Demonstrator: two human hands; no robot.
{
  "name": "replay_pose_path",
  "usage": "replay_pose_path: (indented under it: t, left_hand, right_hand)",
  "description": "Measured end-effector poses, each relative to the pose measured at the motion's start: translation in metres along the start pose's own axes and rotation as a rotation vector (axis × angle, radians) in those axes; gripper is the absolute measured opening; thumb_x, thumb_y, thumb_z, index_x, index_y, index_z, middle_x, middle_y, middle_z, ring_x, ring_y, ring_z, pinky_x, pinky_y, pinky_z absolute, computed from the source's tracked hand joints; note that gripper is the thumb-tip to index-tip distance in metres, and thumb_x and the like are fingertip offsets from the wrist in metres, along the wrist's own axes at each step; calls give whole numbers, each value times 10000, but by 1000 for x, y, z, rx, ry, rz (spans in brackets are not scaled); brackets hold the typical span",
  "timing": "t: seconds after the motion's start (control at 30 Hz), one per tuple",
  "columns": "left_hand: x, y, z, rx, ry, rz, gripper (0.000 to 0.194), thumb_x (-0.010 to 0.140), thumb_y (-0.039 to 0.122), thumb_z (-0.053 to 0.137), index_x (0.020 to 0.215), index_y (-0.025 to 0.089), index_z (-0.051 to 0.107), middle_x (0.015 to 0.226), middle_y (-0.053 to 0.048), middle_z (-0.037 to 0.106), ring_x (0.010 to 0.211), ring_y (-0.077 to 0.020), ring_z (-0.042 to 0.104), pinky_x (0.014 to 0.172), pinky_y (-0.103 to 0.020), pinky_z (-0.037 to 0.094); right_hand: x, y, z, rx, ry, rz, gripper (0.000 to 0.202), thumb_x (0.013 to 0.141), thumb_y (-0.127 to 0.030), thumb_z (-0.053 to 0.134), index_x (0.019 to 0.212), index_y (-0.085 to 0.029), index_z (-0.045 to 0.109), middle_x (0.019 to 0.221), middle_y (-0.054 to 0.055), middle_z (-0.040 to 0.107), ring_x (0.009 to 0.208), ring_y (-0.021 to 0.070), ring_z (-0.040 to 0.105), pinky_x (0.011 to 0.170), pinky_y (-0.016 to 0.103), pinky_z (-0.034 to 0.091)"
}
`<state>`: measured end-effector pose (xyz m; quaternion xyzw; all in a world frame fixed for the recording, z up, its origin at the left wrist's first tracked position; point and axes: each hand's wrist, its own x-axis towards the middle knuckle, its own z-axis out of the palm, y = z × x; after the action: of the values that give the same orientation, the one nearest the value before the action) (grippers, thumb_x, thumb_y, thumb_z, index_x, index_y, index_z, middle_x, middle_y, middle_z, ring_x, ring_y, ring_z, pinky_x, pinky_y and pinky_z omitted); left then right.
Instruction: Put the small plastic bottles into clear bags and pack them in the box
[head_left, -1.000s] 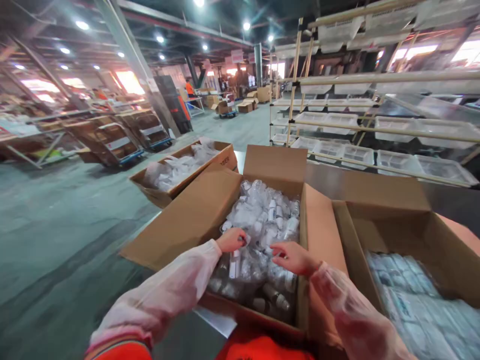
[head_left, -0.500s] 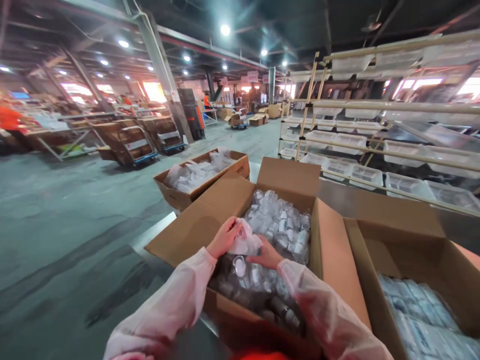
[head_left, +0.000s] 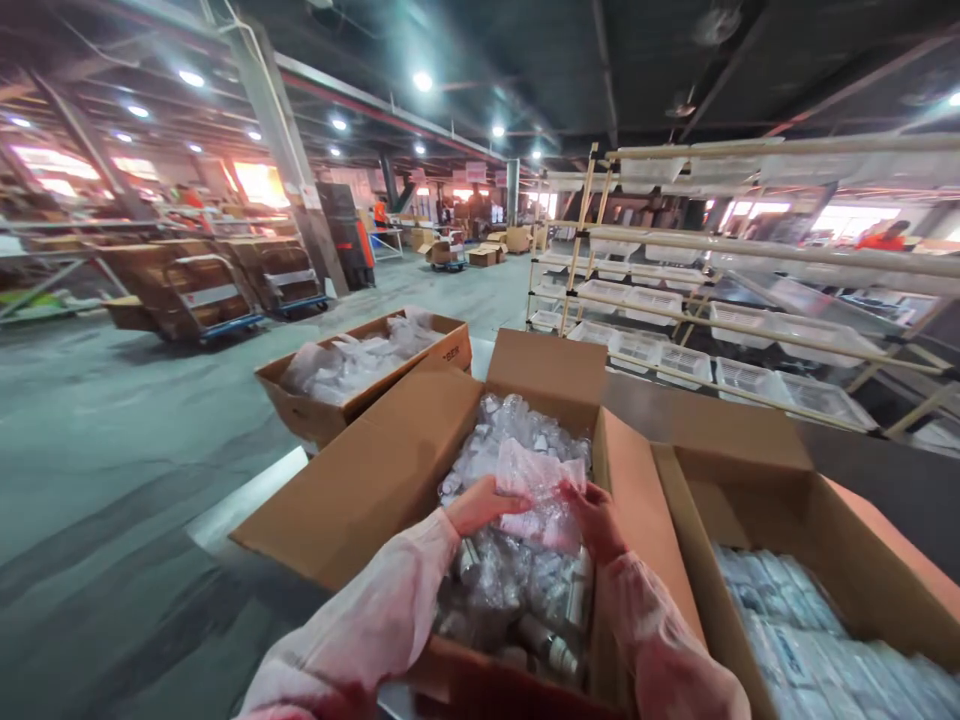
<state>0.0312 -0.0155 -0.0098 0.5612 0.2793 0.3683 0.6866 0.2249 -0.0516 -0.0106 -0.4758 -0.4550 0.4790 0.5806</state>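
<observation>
Above an open cardboard box [head_left: 360,480], my left hand [head_left: 480,503] pinches the left side of a translucent plastic bag [head_left: 541,480]. On the bag's right side, my right hand [head_left: 596,515] has its fingers closed on the edge. The bag is spread between both hands, and whether anything lies inside it is unclear. Below and around it, the box holds many clear-wrapped bottles [head_left: 544,640], some with white caps.
A second open box [head_left: 892,560] with rows of wrapped items stands at the right. Behind on the left is a box [head_left: 307,415] of plastic bags. A rack [head_left: 581,240] of white bins stands at the back right, and loaded trolleys [head_left: 217,295] at the left.
Both hands have moved right with the bag, which was bunched and is now spread out between them. The camera view has turned slightly right and up.
</observation>
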Motion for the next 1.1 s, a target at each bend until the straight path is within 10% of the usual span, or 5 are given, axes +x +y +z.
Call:
replay_pose_path:
  t: [0.23,0.47,0.63,0.83,1.1]
  left_hand:
    - [-16,11,16,-120,64,-42,360,516,348,843,726,78,731,694,-64,702,626,-168,597,614,-266,435]
    - [-24,26,24,-15,155,74,373,590,451,795,612,104,658,544,-3,585,509,-93,462,511,-224,332]
    - [-27,30,14,-1,279,223,475,680,530,698,937,130,682,791,-46,653,675,-127,542,605,-226,411]
    - [-36,29,8,436,269,253,232,649,364,731,650,135,695,585,-20,623,578,-136,520,579,-247,398]
    - [-46,23,7,447,421,393,184,719,348,684,733,170,729,783,-76,721,747,-204,627,720,-309,469]
  right_hand:
    - [-9,-50,-30,321,229,-89,429,484,-514,848,756,-237,665,713,-17,680,654,132,621,577,239,490]
    - [-56,-37,-7,119,-310,292,597,497,-393,873,1009,-169,665,878,76,711,779,223,678,596,279,520]
    - [-61,-21,-5,168,-132,199,429,504,-337,879,837,-161,674,680,19,680,659,158,650,568,224,486]
    - [-66,-23,-11,109,-87,193,418,475,-345,885,785,-157,676,688,28,692,649,168,649,578,247,494]
    - [-68,-24,-14,120,139,165,476,417,-399,899,761,-157,675,659,19,684,615,162,647,536,236,504]
